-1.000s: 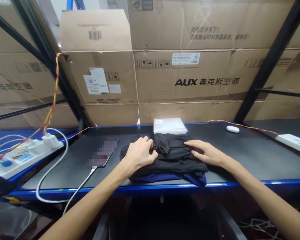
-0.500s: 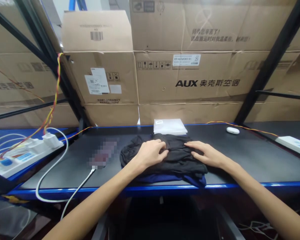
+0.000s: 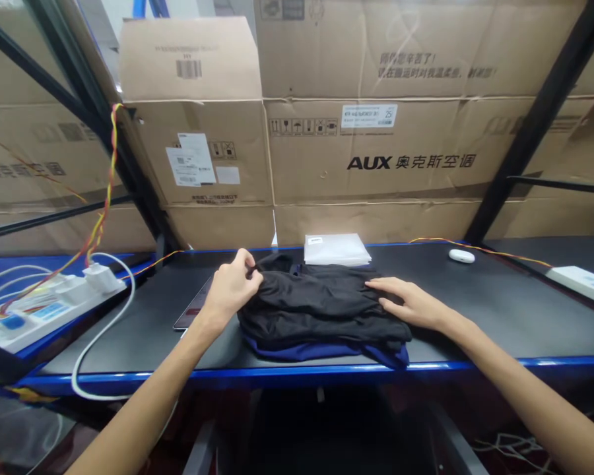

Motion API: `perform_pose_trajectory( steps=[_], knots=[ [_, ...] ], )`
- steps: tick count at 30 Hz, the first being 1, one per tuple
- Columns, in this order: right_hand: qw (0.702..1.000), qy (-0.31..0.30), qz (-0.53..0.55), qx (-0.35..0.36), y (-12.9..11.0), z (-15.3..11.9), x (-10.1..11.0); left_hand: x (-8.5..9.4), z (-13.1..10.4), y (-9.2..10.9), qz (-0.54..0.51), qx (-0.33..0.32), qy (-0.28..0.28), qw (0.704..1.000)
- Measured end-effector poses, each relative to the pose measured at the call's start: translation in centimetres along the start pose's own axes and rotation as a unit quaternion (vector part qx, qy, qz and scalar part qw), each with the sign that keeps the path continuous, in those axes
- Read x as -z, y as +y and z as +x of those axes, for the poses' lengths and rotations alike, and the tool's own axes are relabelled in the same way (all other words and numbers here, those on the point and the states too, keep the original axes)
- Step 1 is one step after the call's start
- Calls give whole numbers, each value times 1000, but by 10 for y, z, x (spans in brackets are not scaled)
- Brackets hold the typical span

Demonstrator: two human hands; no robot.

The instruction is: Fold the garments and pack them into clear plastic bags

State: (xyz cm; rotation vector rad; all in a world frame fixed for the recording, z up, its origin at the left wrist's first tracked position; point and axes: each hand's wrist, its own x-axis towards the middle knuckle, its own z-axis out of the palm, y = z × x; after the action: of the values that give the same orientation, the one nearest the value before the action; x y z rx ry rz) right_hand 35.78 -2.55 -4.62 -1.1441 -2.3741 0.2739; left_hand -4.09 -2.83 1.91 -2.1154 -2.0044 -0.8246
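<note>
A black garment [image 3: 321, 307] lies bunched and folded near the front of the dark tabletop; its exact kind does not show. Dark blue cloth [image 3: 321, 351] peeks out from under its front edge. At the garment's upper left corner, my left hand [image 3: 232, 284] pinches the black fabric between thumb and fingers and lifts it slightly. My right hand [image 3: 410, 303] rests open on the right side of the garment, its fingers stretched out and lying on the cloth. Just behind the garment is a flat stack of whitish plastic packets [image 3: 336, 250].
A phone [image 3: 192, 310] lies partly hidden behind my left forearm. Power strips stand at the left [image 3: 59, 303] and right [image 3: 587, 287] with cables. A small white case [image 3: 461, 256] sits at the back right. A cardboard wall [image 3: 376, 178] and black posts [image 3: 529, 125] bound the table [image 3: 499, 330].
My left hand has moved left from the middle of the black garment to its upper left corner and grips the fabric there. My right hand has stayed in place.
</note>
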Motion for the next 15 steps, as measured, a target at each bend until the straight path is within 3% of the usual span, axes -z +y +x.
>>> perform_pose_trajectory(
  steps=[4, 6, 8, 11, 13, 15],
  knots=[
    [1000, 3, 0, -1, -1, 0, 0, -11, -7, -18, 100, -6, -120, 988],
    [1000, 1, -1, -3, -1, 0, 0, -14, -8, -20, 124, -14, -151, 981],
    [1000, -2, -4, -2, -1, 0, 1, -12, -9, -18, 131, -19, -148, 980],
    [1000, -7, -10, -5, -1, 0, 1, -6, -8, -14, 129, -36, -87, 987],
    [1000, -6, -7, -9, -2, 0, 2, -2, -6, -12, 95, -81, -41, 991],
    [1000, -3, 2, -15, -4, 0, 2, -2, -3, -11, 17, -149, -45, 988]
  ],
)
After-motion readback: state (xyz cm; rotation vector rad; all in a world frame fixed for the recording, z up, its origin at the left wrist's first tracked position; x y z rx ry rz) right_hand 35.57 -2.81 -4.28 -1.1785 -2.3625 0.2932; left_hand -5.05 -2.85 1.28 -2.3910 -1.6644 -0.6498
